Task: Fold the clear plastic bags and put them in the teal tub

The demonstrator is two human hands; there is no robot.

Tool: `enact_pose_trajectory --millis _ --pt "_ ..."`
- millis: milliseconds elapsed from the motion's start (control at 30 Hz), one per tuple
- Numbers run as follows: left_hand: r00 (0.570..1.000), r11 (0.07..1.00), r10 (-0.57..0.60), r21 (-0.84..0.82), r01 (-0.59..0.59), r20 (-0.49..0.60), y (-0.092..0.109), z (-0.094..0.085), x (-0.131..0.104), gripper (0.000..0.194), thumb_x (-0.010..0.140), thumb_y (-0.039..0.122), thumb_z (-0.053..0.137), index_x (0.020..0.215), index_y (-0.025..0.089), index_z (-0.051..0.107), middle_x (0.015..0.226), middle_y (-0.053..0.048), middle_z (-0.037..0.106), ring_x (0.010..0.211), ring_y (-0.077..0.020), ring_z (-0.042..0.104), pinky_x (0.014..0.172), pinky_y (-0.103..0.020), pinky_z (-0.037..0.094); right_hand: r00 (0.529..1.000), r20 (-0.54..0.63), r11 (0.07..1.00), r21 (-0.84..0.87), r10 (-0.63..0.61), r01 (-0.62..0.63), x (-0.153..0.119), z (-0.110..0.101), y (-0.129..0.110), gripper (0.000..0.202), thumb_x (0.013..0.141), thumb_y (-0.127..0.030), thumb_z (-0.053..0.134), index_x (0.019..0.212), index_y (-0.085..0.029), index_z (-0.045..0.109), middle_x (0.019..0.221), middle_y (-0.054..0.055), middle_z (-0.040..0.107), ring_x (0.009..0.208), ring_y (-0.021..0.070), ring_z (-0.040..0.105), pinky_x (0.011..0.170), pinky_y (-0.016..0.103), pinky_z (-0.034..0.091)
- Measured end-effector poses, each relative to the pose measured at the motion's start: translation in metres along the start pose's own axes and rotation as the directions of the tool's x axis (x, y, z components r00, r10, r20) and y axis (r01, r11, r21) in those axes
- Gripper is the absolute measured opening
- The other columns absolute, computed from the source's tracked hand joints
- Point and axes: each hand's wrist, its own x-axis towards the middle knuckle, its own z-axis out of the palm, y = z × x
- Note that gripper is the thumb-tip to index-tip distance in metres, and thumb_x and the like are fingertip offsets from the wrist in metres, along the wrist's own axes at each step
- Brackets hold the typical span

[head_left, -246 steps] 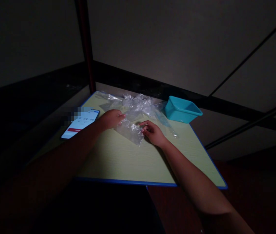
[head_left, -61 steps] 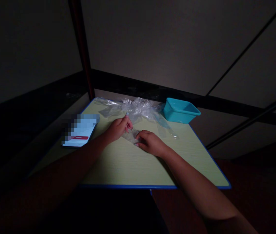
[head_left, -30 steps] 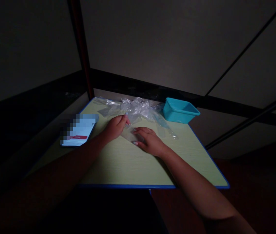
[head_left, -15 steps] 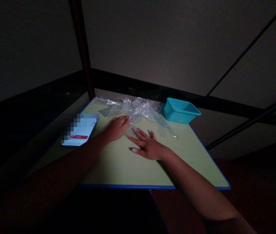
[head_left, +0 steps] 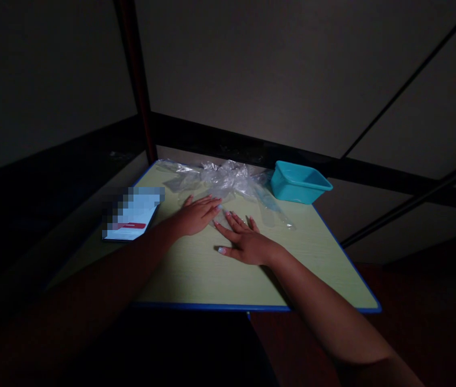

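Observation:
A heap of crumpled clear plastic (head_left: 228,177) lies along the far side of the table, with thin flat strips or edges spreading to both sides. My left hand (head_left: 199,216) rests at its near edge, palm down and fingers stretched toward the right. Just right of it, my right hand (head_left: 244,241) lies with its fingers spread, their tips by the near edge of the plastic. Neither hand grips anything. Whether a thin layer of plastic lies under the fingers is hard to make out in the dim light.
A turquoise plastic basket (head_left: 294,188) stands at the table's far right corner. On the left lies a phone (head_left: 133,217) with a lit, partly blurred screen. The pale yellow tabletop (head_left: 195,279) has a blue edge. Dark walls rise behind and to the left.
My left hand has flattened, its fingers now reaching further right and slightly nearer to me. My right hand's fingers have shifted a little; the plastic, basket and phone stay put.

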Motion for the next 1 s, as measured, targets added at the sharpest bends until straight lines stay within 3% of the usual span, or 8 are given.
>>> enact_pose_trajectory --millis 200,367,500,600,700,800,867,1000 --pt "0.998 0.998 0.037 -0.045 -0.039 -0.058 0.004 -0.002 -0.001 0.046 0.096 0.036 0.022 0.134 0.025 0.044 0.144 -0.006 0.044 0.137 -0.0211 0.032 0.11 -0.056 0.01 0.999 0.009 0.998 0.044 -0.043 0.042 -0.003 -0.003 0.003 0.076 0.086 -0.067 0.038 0.148 -0.032 0.013 0.154 0.014 -0.006 0.142 0.0315 -0.007 0.104 0.065 -0.004" --pt "0.988 0.997 0.058 -0.043 -0.065 -0.145 0.001 -0.002 0.0 0.042 0.095 0.035 0.025 0.129 0.025 0.049 0.14 -0.006 0.049 0.133 -0.0225 0.037 0.108 -0.055 0.017 0.991 0.084 0.987 0.125 -0.108 0.097 -0.01 -0.009 0.005 0.069 0.085 -0.061 0.046 0.145 -0.036 0.024 0.155 0.009 -0.001 0.142 0.032 -0.005 0.102 0.067 -0.008" --pt "0.962 0.985 0.173 0.057 -0.165 -0.213 -0.008 0.001 0.004 0.035 0.09 0.037 0.039 0.109 0.02 0.062 0.121 -0.01 0.061 0.12 -0.0248 0.047 0.102 -0.043 0.032 0.972 0.088 0.96 0.203 -0.216 0.195 -0.016 -0.015 0.008 0.061 0.086 -0.053 0.052 0.142 -0.037 0.032 0.156 0.004 0.009 0.143 0.0303 -0.003 0.102 0.066 -0.01" --pt "0.939 0.969 0.242 0.105 -0.223 -0.245 -0.014 0.003 0.007 0.025 0.086 0.034 0.046 0.092 0.019 0.066 0.105 -0.009 0.063 0.113 -0.025 0.048 0.098 -0.039 0.036 0.965 -0.008 0.927 0.278 -0.261 0.253 -0.017 -0.018 0.012 0.055 0.088 -0.047 0.052 0.14 -0.036 0.036 0.153 0.004 0.024 0.143 0.0287 0.005 0.104 0.066 -0.003" --pt "0.936 0.965 0.26 0.108 -0.24 -0.238 -0.016 0.004 0.008 0.02 0.085 0.032 0.049 0.084 0.019 0.065 0.099 -0.008 0.062 0.107 -0.0245 0.048 0.096 -0.039 0.036 0.96 -0.238 0.95 0.238 -0.147 0.204 -0.013 -0.016 0.019 0.044 0.088 -0.039 0.054 0.131 -0.028 0.051 0.14 0.008 0.047 0.137 0.0277 0.027 0.107 0.059 0.012" --pt "0.944 0.965 0.258 0.092 -0.244 -0.204 -0.017 0.003 0.007 0.017 0.083 0.033 0.052 0.08 0.02 0.064 0.096 -0.006 0.062 0.103 -0.0238 0.048 0.094 -0.039 0.035 0.893 -0.449 0.986 0.161 0.032 0.046 -0.006 -0.011 0.029 0.028 0.083 -0.032 0.061 0.108 -0.019 0.064 0.115 0.012 0.063 0.114 0.0255 0.051 0.097 0.044 0.034" --pt "0.947 0.966 0.259 0.078 -0.248 -0.19 -0.016 0.002 0.007 0.015 0.082 0.033 0.055 0.079 0.021 0.063 0.096 -0.005 0.062 0.104 -0.0239 0.047 0.094 -0.039 0.035 0.868 -0.488 0.989 0.142 0.097 -0.031 -0.002 -0.008 0.034 0.018 0.081 -0.028 0.063 0.095 -0.017 0.066 0.099 0.01 0.065 0.098 0.0228 0.055 0.088 0.037 0.04" --pt "0.945 0.96 0.279 0.032 -0.278 -0.169 -0.012 -0.001 0.005 0.015 0.08 0.034 0.059 0.075 0.02 0.062 0.095 -0.006 0.062 0.102 -0.024 0.046 0.092 -0.038 0.035 0.88 -0.456 0.987 0.142 0.132 -0.075 0.004 -0.004 0.035 0.016 0.078 -0.031 0.066 0.084 -0.017 0.063 0.086 0.007 0.063 0.085 0.0196 0.053 0.079 0.031 0.041"
